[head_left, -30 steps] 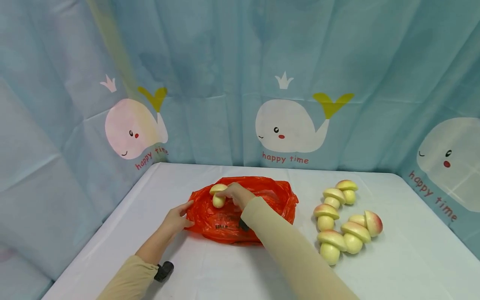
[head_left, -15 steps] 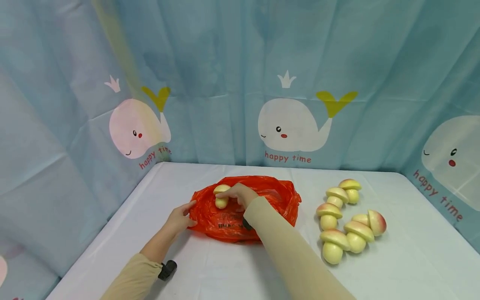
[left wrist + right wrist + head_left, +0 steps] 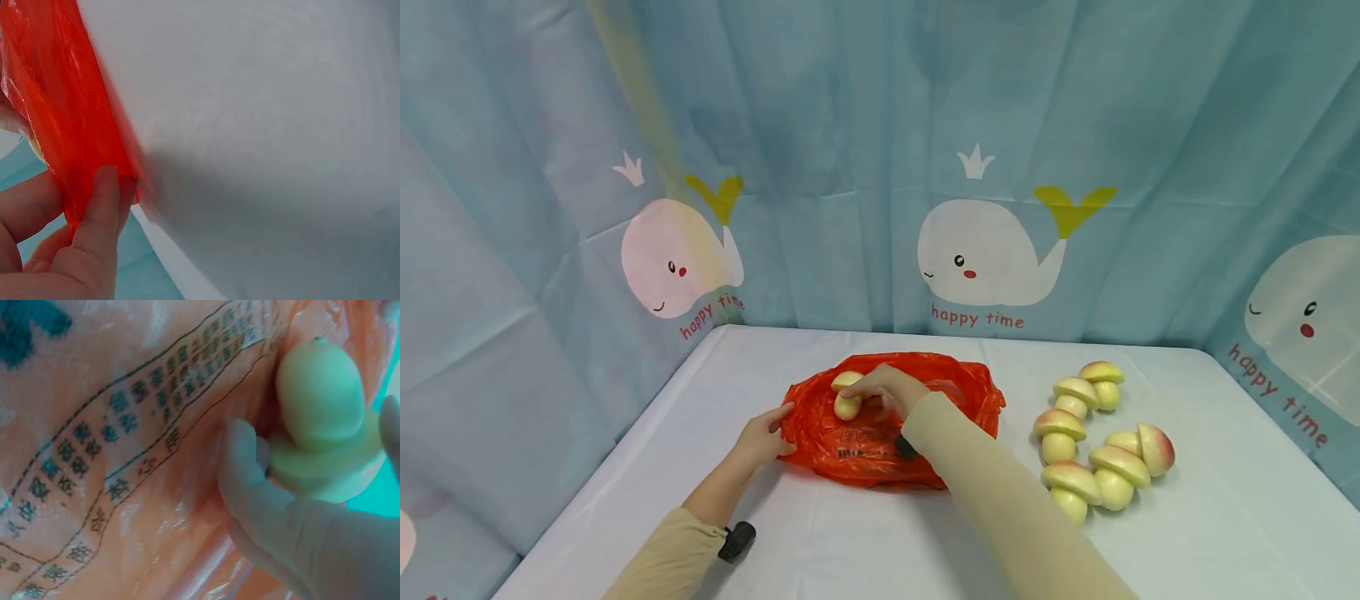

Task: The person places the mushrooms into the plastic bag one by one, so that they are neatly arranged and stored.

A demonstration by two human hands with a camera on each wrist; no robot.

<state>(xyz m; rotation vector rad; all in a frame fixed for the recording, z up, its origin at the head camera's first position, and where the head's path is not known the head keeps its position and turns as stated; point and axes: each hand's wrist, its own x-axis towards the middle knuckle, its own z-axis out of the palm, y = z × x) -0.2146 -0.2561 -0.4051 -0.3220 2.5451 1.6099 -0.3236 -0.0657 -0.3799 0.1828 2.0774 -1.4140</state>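
Pointing stem-down, the held mushroom [image 3: 847,407] is near upright.

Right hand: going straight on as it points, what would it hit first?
Leading with the mushroom it holds, the right hand would probably meet the left side of the red bag first, where the left hand pinches it; depth inside the bag is unclear.

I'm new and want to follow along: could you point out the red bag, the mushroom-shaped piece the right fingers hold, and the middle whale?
Red bag [image 3: 822,440], head view, on its front wall.
Mushroom-shaped piece [image 3: 320,409], right wrist view, on its stem.
Middle whale [image 3: 981,248], head view, on its body.
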